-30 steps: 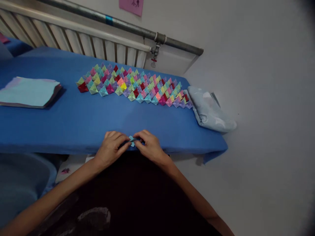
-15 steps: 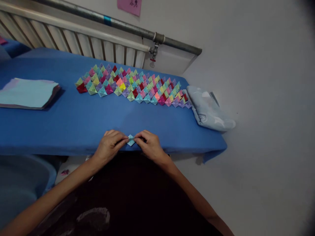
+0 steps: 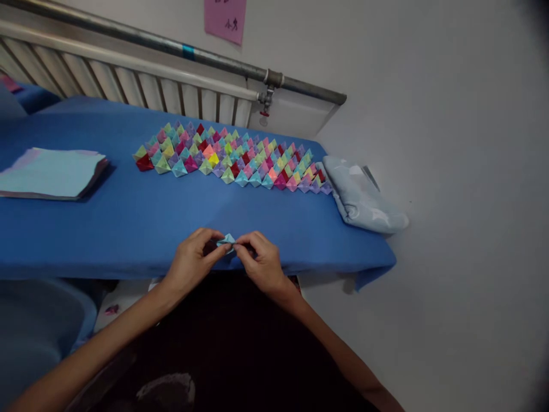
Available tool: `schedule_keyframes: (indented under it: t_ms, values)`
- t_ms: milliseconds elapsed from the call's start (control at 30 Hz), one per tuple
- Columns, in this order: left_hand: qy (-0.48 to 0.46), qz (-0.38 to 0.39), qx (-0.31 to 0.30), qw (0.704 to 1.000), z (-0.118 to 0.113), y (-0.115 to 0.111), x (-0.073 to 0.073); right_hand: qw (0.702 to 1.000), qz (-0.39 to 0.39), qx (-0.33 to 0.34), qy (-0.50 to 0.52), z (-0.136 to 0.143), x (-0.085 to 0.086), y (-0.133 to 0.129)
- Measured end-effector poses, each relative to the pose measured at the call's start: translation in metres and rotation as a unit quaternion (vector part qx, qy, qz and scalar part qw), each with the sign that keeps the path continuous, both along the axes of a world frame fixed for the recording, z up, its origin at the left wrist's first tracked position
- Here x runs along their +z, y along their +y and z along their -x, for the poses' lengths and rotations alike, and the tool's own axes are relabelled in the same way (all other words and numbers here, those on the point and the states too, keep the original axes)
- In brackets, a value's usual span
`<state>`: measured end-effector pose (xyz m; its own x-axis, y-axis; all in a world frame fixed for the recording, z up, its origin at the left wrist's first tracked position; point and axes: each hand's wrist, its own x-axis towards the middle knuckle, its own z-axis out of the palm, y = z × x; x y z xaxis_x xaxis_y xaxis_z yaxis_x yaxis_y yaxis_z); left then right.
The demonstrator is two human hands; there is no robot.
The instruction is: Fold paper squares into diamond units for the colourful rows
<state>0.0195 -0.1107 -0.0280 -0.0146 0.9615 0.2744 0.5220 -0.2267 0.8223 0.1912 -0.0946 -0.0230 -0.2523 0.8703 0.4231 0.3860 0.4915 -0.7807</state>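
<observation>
Between my hands, just above the front edge of the blue-covered table (image 3: 158, 229), is a small light-blue folded paper piece (image 3: 229, 239). My left hand (image 3: 195, 253) pinches it from the left, with the thumb across its near side. From the right, my right hand (image 3: 261, 258) grips its corner between thumb and fingertips. The fingers hide part of the paper. Farther back stand rows of folded paper pieces (image 3: 227, 163) in many colours, pointed at the top and packed close together.
A stack of coloured paper sheets (image 3: 51, 171) lies at the left. At the right end rests a folded grey-blue patterned cloth (image 3: 364, 197). Behind the table run a radiator (image 3: 150, 91) and a metal pipe (image 3: 223, 66). A blue chair (image 3: 43, 326) stands at lower left.
The light-blue paper has turned and tilted between my fingers; earlier it showed as a flat diamond. My left thumb has moved across it. The whole view has shifted slightly.
</observation>
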Motion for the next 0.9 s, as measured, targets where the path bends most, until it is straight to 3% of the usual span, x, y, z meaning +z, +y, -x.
schedule_keyframes:
  t_ms: [167,300,567,900]
  values:
    - [-0.027,0.019,-0.022,0.999,0.003,0.001,-0.006,1.0,0.006,-0.014,-0.005,0.0,-0.001,-0.001]
    - [-0.037,0.039,-0.002,0.999,0.004,0.002,-0.009,0.999,0.015,-0.026,-0.014,0.0,-0.004,-0.003]
    - [0.028,0.009,-0.007,1.0,0.004,0.005,-0.001,0.997,-0.009,-0.005,-0.077,0.0,-0.003,-0.008]
    - [0.044,0.022,0.028,0.998,0.001,0.004,0.006,0.999,0.008,0.004,-0.053,0.003,-0.008,-0.008]
